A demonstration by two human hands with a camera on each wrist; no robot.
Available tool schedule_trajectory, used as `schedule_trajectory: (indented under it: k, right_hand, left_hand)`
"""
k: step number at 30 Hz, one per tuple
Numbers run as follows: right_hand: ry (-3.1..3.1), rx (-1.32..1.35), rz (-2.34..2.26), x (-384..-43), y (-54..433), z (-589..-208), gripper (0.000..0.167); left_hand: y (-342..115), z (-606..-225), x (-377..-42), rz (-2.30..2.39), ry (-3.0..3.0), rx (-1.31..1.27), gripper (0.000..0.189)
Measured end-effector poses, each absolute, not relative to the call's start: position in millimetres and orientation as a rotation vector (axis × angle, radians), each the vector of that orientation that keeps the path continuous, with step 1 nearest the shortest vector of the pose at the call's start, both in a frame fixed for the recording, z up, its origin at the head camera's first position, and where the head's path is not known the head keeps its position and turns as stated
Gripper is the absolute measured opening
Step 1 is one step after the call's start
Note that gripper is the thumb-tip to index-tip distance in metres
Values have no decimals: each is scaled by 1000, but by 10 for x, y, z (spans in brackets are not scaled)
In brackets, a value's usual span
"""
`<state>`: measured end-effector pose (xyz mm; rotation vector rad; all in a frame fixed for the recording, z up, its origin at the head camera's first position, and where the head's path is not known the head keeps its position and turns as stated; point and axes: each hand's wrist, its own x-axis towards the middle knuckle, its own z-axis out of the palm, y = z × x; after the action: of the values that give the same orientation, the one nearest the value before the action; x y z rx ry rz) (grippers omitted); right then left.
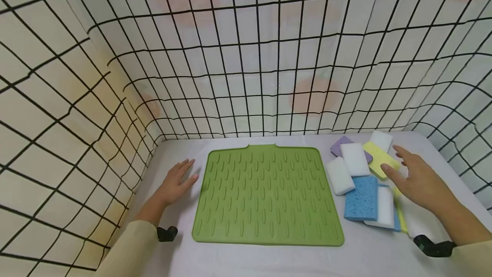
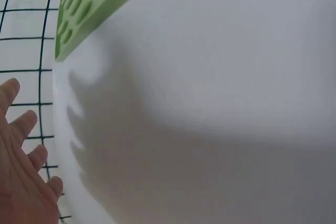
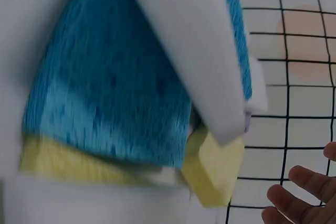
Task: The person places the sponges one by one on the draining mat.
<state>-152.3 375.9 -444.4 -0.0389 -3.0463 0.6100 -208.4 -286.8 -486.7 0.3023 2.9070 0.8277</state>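
Observation:
A green ribbed mat [image 1: 265, 195] lies flat in the middle of the white table. To its left hovers my left hand [image 1: 174, 185], fingers spread and holding nothing; the left wrist view shows its fingers [image 2: 23, 124] and its shadow. On the right, a loose pile of sponges holds a blue sponge [image 1: 361, 198], a yellow sponge [image 1: 380, 159], a purple sponge [image 1: 338, 145] and several white sponges [image 1: 354, 159]. My right hand [image 1: 419, 178] is over the pile's right side, thumb and fingers apart with nothing between them, and covers part of the sponges.
Black wire grid panels [image 1: 261, 63] stand along the back and both sides of the table, with pale patterned cloth behind them. White table surface [image 1: 269, 262] shows in front of the mat. Each wrist carries a small black camera mount [image 1: 167, 234].

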Motion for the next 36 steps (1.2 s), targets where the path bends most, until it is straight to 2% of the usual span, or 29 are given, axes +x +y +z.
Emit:
schedule_trajectory:
  k: [10,16,22,30,36]
  right_hand:
    - [-2985,-184,815,-1352,3535,-4457,79]
    - [-3077,-329,897,-1254,3459,-4449,78]
    - [-3146,-336,1076,-1198,3306,-4459,84]
    - [-3276,-382,869,-1208,3349,-4588,94]
    - [-3235,-421,962,-1190,3365,-4694,101]
  left_hand:
    - [-2649,-5052,-2104,953,2810,154,69]
    - [-2553,-5138,-2106,819,2834,101,66]
    - [-2512,-5203,-2083,645,2903,61,64]
    - [-2456,-5313,-2032,560,3052,64,61]
    - [-2455,-5340,-1997,582,3120,82,55]
